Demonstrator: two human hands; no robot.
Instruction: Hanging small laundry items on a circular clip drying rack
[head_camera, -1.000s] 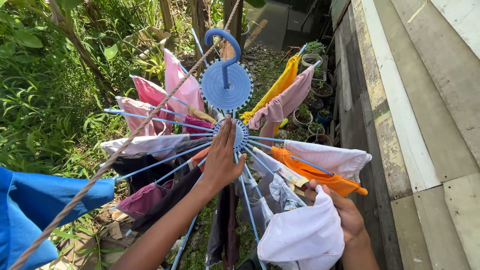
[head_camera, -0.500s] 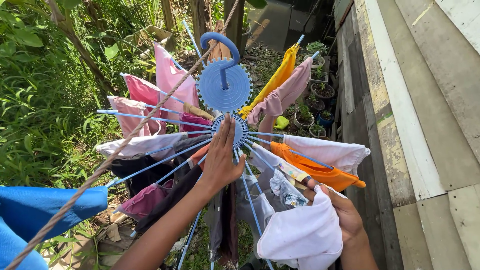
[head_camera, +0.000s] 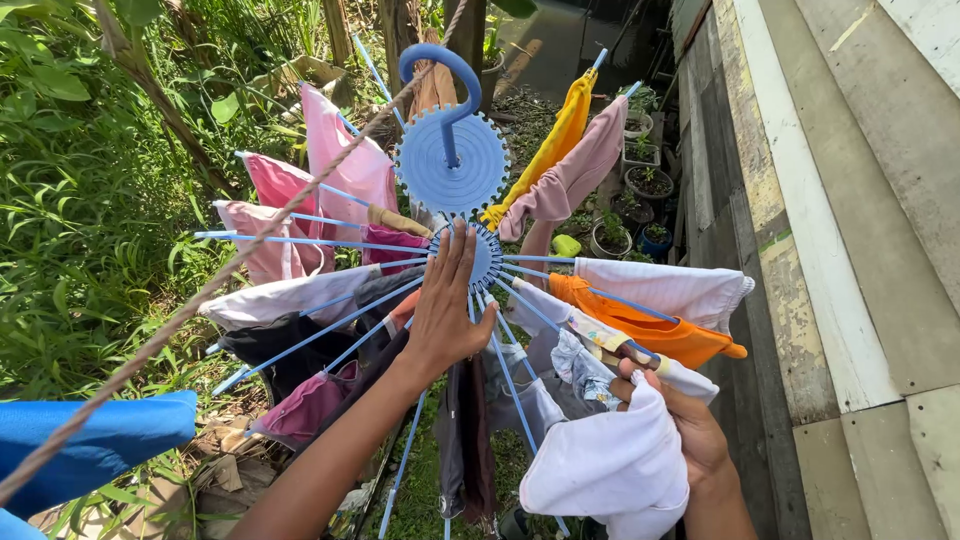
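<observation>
A blue round clothes hanger (head_camera: 452, 160) with a hook and many thin spokes hangs from a rope (head_camera: 215, 280). Small garments in pink, white, orange, yellow and dark colours drape over the spokes. My left hand (head_camera: 446, 310) lies flat with fingers spread against the spoke hub (head_camera: 480, 255). My right hand (head_camera: 685, 425) grips a white cloth (head_camera: 610, 470) at the lower right, close to a spoke end and the orange garment (head_camera: 650, 335).
A wooden plank wall (head_camera: 850, 250) runs along the right. Potted plants (head_camera: 640, 180) stand on the ground beyond the hanger. Thick green grass (head_camera: 80, 220) fills the left. A blue cloth (head_camera: 95, 435) hangs on the rope at lower left.
The hanger and its garments have swung slightly and the view has shifted a little. Both hands keep the same hold.
</observation>
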